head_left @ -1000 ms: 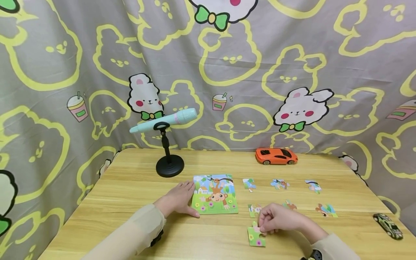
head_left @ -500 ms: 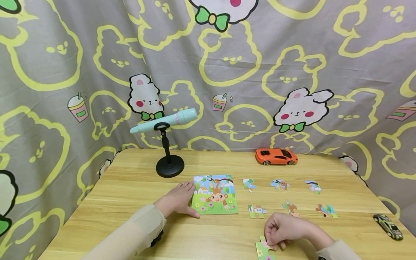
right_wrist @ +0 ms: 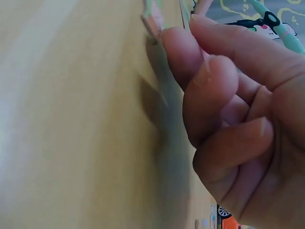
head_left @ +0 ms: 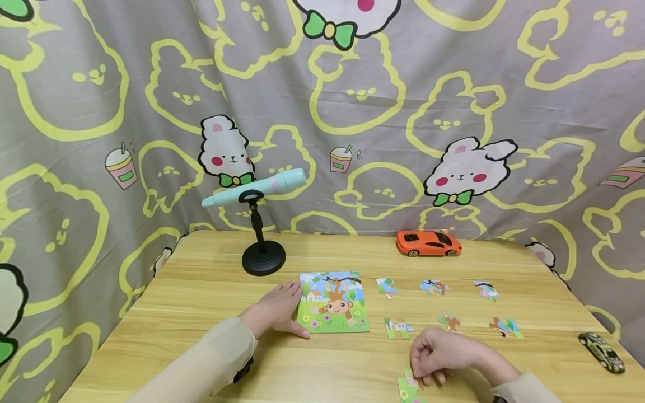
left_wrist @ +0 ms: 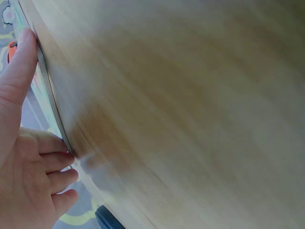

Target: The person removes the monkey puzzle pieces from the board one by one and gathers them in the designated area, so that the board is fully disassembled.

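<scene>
My left hand [head_left: 277,308] rests at the left edge of a square monkey picture puzzle board [head_left: 334,302], thumb stretched along its lower left corner. In the left wrist view, that hand's fingers [left_wrist: 59,183] lie relaxed against the board's edge. My right hand [head_left: 443,355] pinches a green jigsaw piece with flowers [head_left: 407,390] by its upper right part, near the front of the table; the frame's bottom edge cuts off the piece. In the right wrist view, a corner of the jigsaw piece [right_wrist: 153,20] shows beyond the fingertips, and the other fingers are curled.
Several loose jigsaw pieces lie in two rows right of the board, among them a house piece [head_left: 398,327]. A turquoise microphone [head_left: 267,186] on a black stand [head_left: 263,257] is at the back left. An orange toy car [head_left: 428,243] and a camouflage toy car [head_left: 602,351] stand farther out.
My right hand has moved toward the table's front and slightly right with the flowered jigsaw piece, uncovering the house piece. In the last half second it barely shifts. My left hand has stayed put.
</scene>
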Demonstrator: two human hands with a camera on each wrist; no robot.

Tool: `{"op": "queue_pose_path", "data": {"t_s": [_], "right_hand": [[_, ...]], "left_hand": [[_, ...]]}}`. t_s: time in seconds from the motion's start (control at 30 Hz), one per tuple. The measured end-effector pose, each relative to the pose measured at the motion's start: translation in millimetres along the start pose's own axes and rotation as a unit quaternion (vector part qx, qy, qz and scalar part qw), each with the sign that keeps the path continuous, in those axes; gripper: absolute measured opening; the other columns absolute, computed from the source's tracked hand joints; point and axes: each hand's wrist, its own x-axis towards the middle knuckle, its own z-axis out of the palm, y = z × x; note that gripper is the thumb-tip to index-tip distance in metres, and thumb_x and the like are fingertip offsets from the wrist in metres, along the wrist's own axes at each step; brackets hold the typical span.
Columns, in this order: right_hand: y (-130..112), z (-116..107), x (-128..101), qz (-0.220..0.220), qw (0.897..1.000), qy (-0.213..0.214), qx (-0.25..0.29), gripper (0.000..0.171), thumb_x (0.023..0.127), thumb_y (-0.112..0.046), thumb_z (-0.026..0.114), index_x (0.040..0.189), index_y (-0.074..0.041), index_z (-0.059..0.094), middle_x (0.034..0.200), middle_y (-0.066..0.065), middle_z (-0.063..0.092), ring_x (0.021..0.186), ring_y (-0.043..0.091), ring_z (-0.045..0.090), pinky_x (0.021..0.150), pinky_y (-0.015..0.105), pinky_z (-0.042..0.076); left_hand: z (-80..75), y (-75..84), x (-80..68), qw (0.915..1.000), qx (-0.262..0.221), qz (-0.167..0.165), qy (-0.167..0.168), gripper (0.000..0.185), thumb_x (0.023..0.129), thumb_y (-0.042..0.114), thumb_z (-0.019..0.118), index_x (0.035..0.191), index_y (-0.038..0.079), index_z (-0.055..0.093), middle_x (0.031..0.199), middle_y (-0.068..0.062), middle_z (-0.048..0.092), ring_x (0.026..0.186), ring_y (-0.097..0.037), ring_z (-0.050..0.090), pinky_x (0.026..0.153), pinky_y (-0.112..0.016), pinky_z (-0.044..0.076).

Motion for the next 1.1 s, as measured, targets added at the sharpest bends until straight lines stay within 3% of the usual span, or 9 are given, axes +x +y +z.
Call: {"op": "queue_pose_path", "data": {"t_s": [0.33, 0.57, 0.7, 0.9, 1.1], "right_hand": [[-11, -13, 22, -0.013, 0.997, 0.058, -0.052, 0.015, 0.084, -0.007, 0.065, 0.092, 0.005, 0.061, 0.067, 0.005, 0.062, 0.048, 0.003, 0.047, 0.042, 0.013, 0.036], [-22, -19, 53, -0.026, 0.986, 0.123, -0.111, 0.02, 0.085, -0.01, 0.065, 0.098, 0.004, 0.059, 0.071, 0.0, 0.055, 0.056, 0.005, 0.046, 0.049, 0.018, 0.041], [-23, -21, 74, -0.041, 0.979, 0.136, -0.146, 0.021, 0.085, -0.008, 0.065, 0.101, 0.004, 0.059, 0.073, 0.001, 0.054, 0.059, 0.007, 0.046, 0.054, 0.021, 0.043], [-23, -18, 100, -0.036, 0.975, 0.151, -0.159, 0.021, 0.086, -0.004, 0.063, 0.105, 0.002, 0.058, 0.078, 0.004, 0.057, 0.069, 0.017, 0.057, 0.058, 0.027, 0.048], [-29, -11, 118, -0.031, 0.973, 0.157, -0.169, 0.021, 0.084, -0.004, 0.066, 0.104, 0.001, 0.059, 0.08, 0.004, 0.056, 0.07, 0.017, 0.052, 0.058, 0.026, 0.046]], "left_hand": [[2.3, -2.2, 2.2, 1.0, 0.006, -0.003, -0.003, 0.108, 0.069, 0.07, 0.06, 0.14, -0.006, 0.03, 0.146, -0.02, 0.026, 0.133, -0.032, 0.024, 0.107, -0.042, 0.021], [1.4, -1.4, 1.9, 1.0, 0.001, -0.006, -0.007, 0.108, 0.069, 0.07, 0.06, 0.141, -0.005, 0.03, 0.146, -0.019, 0.026, 0.133, -0.032, 0.024, 0.108, -0.042, 0.02], [0.1, 0.2, 1.4, 0.9999, 0.001, -0.007, -0.008, 0.107, 0.07, 0.069, 0.06, 0.141, -0.005, 0.03, 0.146, -0.019, 0.026, 0.133, -0.032, 0.024, 0.108, -0.042, 0.02], [-1.1, 2.0, 0.1, 0.9999, 0.0, -0.006, -0.009, 0.107, 0.07, 0.068, 0.061, 0.141, -0.005, 0.03, 0.146, -0.019, 0.026, 0.133, -0.031, 0.024, 0.108, -0.042, 0.021], [-2.2, 2.7, -0.8, 0.9999, -0.002, -0.007, -0.01, 0.106, 0.07, 0.068, 0.061, 0.141, -0.005, 0.03, 0.146, -0.019, 0.026, 0.133, -0.031, 0.024, 0.108, -0.042, 0.021]]}}
